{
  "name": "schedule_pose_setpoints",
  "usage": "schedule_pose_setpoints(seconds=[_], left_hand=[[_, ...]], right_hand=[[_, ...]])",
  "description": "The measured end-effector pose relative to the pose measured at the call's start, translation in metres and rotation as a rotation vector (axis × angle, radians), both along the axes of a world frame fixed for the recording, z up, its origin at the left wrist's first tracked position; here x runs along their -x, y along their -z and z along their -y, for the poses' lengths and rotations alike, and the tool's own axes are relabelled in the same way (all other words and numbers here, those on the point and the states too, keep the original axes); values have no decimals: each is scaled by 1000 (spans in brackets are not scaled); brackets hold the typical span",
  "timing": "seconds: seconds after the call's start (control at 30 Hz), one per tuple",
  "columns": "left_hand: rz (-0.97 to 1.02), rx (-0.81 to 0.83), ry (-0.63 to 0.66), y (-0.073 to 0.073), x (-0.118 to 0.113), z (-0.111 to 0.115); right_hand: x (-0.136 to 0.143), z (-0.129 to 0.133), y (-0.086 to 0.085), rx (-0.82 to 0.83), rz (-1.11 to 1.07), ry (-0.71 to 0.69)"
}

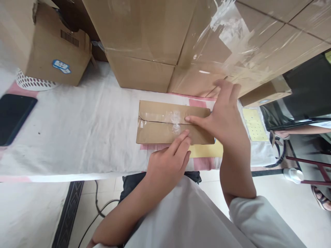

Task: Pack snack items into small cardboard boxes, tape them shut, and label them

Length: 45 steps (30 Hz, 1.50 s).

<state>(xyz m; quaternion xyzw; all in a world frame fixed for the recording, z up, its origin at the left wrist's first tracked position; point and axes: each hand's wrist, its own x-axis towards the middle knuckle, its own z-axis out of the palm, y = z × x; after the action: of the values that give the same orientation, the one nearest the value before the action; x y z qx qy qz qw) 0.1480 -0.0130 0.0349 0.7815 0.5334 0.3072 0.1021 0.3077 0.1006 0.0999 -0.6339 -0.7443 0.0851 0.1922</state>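
Observation:
A small flat cardboard box [157, 134] lies on the cloth-covered table, its two top flaps meeting along a lengthwise seam. Clear tape crosses the seam near the middle, and a bit more sits at the left end. My left hand [169, 160] rests its outstretched fingertips on the box's near half, just below the tape. Over the right end, my right hand [223, 115] is spread open, thumb on the top by the seam and fingers raised toward the stacked cartons. Neither hand grips the box. A yellow sheet [204, 150] shows partly from under its near right edge.
Large cartons [144, 72] wrapped in clear film stand along the back. On the left are an open cardboard box [59, 51] in a white basket [33, 82] and a dark phone [15, 115]. At right lie another box [269, 91] and a yellow dotted sheet [254, 124]. Another person's hand [281, 133] shows beyond.

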Motion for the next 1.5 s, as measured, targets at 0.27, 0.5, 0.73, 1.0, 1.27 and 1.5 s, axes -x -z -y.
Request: schedule_pose_setpoints(seconds=[0.27, 0.5, 0.73, 1.0, 1.27, 1.5], left_hand=[[44, -22, -7, 2, -3, 3], [21, -18, -3, 9, -4, 5], [-30, -37, -25, 13, -4, 7], [23, 5, -16, 11, -5, 10], [285, -48, 53, 23, 4, 14], [372, -222, 358, 32, -21, 17]], right_hand=[[-31, 11, 27, 24, -292, 12], [-17, 30, 28, 224, -312, 25], [-5, 11, 19, 314, -297, 95], [-45, 30, 53, 226, -665, -161], [-66, 64, 105, 84, -601, -381], [-103, 88, 105, -247, -700, -161]])
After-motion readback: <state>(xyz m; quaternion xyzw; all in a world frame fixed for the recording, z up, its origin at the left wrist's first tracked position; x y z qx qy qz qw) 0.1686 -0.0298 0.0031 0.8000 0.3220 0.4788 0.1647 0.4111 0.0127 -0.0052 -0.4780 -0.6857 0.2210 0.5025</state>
